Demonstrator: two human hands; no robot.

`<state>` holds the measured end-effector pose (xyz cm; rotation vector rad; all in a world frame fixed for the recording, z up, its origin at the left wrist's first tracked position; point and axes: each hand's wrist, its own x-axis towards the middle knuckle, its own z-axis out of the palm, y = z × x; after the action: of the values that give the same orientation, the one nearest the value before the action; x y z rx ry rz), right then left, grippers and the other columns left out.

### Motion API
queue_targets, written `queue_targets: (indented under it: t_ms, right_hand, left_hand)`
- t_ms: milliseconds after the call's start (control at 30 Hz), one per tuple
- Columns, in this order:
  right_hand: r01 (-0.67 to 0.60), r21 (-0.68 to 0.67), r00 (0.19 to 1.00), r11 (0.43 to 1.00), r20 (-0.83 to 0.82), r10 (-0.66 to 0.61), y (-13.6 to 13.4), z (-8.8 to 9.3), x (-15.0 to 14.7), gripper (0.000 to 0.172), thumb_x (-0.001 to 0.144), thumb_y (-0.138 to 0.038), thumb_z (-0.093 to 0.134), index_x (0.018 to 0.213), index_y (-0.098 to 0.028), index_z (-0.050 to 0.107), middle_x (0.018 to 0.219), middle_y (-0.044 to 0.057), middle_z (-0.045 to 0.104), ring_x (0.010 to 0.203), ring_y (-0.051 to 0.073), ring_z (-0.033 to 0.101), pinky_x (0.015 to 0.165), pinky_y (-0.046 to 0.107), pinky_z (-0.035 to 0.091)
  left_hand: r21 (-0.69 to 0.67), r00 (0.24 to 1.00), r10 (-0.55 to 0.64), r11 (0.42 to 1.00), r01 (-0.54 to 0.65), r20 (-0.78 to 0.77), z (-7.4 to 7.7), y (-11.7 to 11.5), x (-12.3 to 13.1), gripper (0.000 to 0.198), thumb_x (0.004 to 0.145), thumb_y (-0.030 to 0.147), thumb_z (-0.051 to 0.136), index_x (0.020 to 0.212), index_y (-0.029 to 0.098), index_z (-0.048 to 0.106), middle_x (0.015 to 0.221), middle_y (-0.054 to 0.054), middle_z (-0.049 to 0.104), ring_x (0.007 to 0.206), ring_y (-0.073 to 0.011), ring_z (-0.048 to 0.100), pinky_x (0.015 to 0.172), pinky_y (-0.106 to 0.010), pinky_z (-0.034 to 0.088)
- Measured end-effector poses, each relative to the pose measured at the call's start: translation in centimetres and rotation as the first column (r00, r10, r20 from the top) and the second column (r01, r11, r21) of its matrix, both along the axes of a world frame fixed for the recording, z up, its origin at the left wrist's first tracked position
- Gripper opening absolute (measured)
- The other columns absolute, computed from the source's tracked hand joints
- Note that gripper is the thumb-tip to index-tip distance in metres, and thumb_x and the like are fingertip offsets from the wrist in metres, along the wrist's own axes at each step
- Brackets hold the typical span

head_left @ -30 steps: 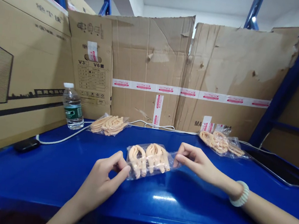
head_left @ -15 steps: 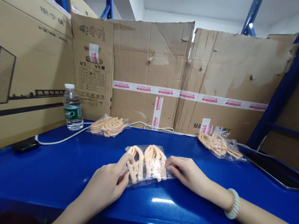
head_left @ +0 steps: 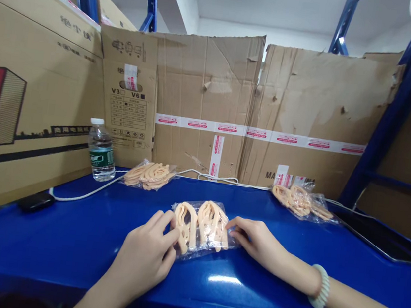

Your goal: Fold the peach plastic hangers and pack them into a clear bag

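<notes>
A clear plastic bag [head_left: 197, 247] lies on the blue table in front of me. Inside are two side-by-side stacks of flat, peach-coloured looped pieces [head_left: 209, 219] whose kind I cannot make out. My left hand [head_left: 151, 242] is at the bag's left edge, its fingers curled and the thumb close to the index finger. On the opposite side, my right hand [head_left: 255, 237] pinches the bag's right edge between thumb and index finger. The left fingertips are partly hidden behind the hand.
Similar filled bags lie at the back left [head_left: 150, 175] and back right [head_left: 300, 200]. A water bottle [head_left: 101, 153], white cable [head_left: 76, 197] and black device [head_left: 36, 200] are on the left. A dark tablet-like slab [head_left: 378, 237] lies right. Cardboard sheets [head_left: 205, 94] wall the back.
My left index finger has drawn back from over the left stack to the bag's left edge. The right hand and the bag have stayed nearly in place; the view has tilted slightly.
</notes>
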<state>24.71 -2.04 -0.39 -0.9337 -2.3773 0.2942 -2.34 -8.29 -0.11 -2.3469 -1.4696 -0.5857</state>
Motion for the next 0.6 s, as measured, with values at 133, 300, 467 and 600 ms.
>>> queue_targets:
  t_ms: [133,300,467,600]
  right_hand:
    - [-0.004,-0.034,1.0,0.999,-0.025,0.003,-0.1,0.0,-0.1,0.014,0.092,-0.018,0.048,0.085,-0.016,0.06,0.073,0.003,0.065,0.063,0.014,0.058,0.062,0.023,0.042]
    - [-0.039,-0.022,0.998,0.999,0.045,0.04,-0.4,0.4,-0.1,0.02,0.092,-0.015,0.044,0.082,-0.015,0.062,0.075,0.005,0.065,0.067,0.015,0.059,0.065,0.024,0.043]
    - [-0.088,0.009,0.989,0.996,0.118,0.086,-1.3,0.7,-0.1,0.026,0.093,-0.014,0.04,0.084,-0.015,0.064,0.078,0.006,0.064,0.07,0.016,0.058,0.066,0.024,0.044]
    - [-0.099,-0.002,0.983,0.995,0.155,0.098,-3.8,1.1,0.1,0.032,0.097,-0.019,0.034,0.088,-0.018,0.064,0.079,0.006,0.062,0.07,0.015,0.058,0.065,0.024,0.044]
  left_hand:
    - [-0.01,0.984,-0.164,0.986,0.164,-0.064,0.4,-0.2,-0.4,0.021,0.078,0.005,0.042,0.076,0.019,0.058,0.085,-0.005,0.06,0.082,-0.0226,0.052,0.079,-0.039,0.043]
    - [-0.04,0.977,-0.212,0.977,0.211,-0.028,0.4,-1.2,-0.5,0.022,0.08,0.005,0.037,0.074,0.018,0.054,0.078,-0.005,0.058,0.074,-0.0213,0.052,0.072,-0.037,0.046]
    - [0.061,0.973,-0.229,0.971,0.231,-0.034,-0.3,-2.8,-1.1,0.014,0.081,0.016,0.045,0.087,0.019,0.058,0.085,-0.007,0.061,0.076,-0.0211,0.056,0.071,-0.032,0.05]
    - [0.239,0.96,-0.271,0.93,0.28,-0.068,-1.6,-3.4,-1.8,0.013,0.08,0.02,0.053,0.091,0.016,0.059,0.082,-0.007,0.063,0.076,-0.0223,0.058,0.072,-0.033,0.052]
